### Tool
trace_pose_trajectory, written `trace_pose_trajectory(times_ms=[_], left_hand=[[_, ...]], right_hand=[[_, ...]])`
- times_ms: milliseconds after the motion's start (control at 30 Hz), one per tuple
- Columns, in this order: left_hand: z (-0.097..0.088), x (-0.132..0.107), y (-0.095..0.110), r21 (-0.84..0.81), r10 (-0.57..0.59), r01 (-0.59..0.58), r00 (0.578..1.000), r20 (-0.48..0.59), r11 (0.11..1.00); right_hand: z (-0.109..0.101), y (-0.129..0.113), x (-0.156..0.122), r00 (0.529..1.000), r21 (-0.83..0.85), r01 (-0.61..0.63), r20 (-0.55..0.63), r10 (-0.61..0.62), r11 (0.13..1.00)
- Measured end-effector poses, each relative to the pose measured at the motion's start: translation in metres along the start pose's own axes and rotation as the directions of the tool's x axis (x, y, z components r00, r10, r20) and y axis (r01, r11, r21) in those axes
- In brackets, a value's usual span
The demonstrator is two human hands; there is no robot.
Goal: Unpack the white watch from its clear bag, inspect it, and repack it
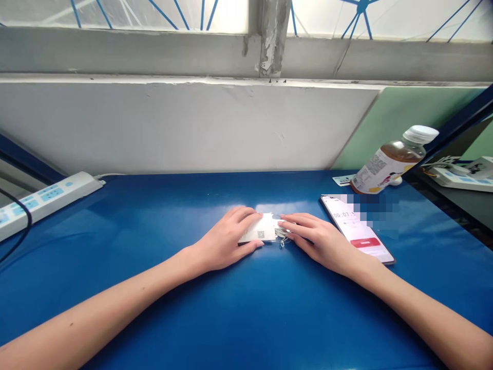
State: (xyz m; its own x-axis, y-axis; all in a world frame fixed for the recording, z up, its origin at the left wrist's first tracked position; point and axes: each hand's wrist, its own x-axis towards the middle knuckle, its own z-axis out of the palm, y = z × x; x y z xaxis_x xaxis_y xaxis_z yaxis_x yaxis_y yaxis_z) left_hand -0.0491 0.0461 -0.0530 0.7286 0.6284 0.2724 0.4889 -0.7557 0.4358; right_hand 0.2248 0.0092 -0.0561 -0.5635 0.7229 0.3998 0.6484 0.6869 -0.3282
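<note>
A small white card [259, 230] with a printed code lies on the blue table [246, 308], in the middle. My left hand [225, 241] holds its left side, fingers over the top edge and thumb at the near edge. My right hand [319, 239] rests at the card's right end, fingers pressed together on a small clear and metal piece [282, 235] attached there. What that piece is I cannot make out.
A phone [358, 228] with a lit timer screen lies just right of my right hand. A brown drink bottle [389, 164] leans at the back right, over a small label [342, 180]. A white power strip [42, 200] sits far left. White boxes [466, 172] lie beyond the right edge.
</note>
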Motion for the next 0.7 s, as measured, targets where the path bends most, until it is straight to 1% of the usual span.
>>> trace_pose_trajectory(times_ms=[167,267,400,500,600,700], left_hand=[[0.0,0.0,0.001,0.005,-0.003,0.003,1.0,0.011,1.0],[0.0,0.0,0.0,0.02,0.0,-0.001,1.0,0.021,1.0],[0.0,0.0,0.0,0.019,-0.001,0.001,1.0,0.012,1.0],[0.0,0.0,0.0,0.012,-0.002,0.002,1.0,0.003,1.0],[0.001,0.0,0.0,0.007,-0.002,0.002,1.0,-0.006,1.0],[0.001,0.0,0.0,0.009,0.0,0.0,1.0,-0.007,1.0]], right_hand=[[-0.014,0.003,0.001,1.0,-0.12,0.006,0.01,-0.005,0.993],[-0.019,0.003,0.002,1.0,-0.108,0.018,0.025,-0.016,0.994],[-0.013,-0.001,0.003,0.998,-0.032,0.032,0.059,-0.03,0.999],[-0.006,-0.006,0.003,0.997,-0.013,0.039,0.066,-0.039,0.999],[-0.006,-0.008,0.002,0.996,-0.042,0.043,0.081,-0.04,0.998],[-0.011,-0.008,0.002,0.997,-0.105,0.039,0.077,-0.031,0.994]])
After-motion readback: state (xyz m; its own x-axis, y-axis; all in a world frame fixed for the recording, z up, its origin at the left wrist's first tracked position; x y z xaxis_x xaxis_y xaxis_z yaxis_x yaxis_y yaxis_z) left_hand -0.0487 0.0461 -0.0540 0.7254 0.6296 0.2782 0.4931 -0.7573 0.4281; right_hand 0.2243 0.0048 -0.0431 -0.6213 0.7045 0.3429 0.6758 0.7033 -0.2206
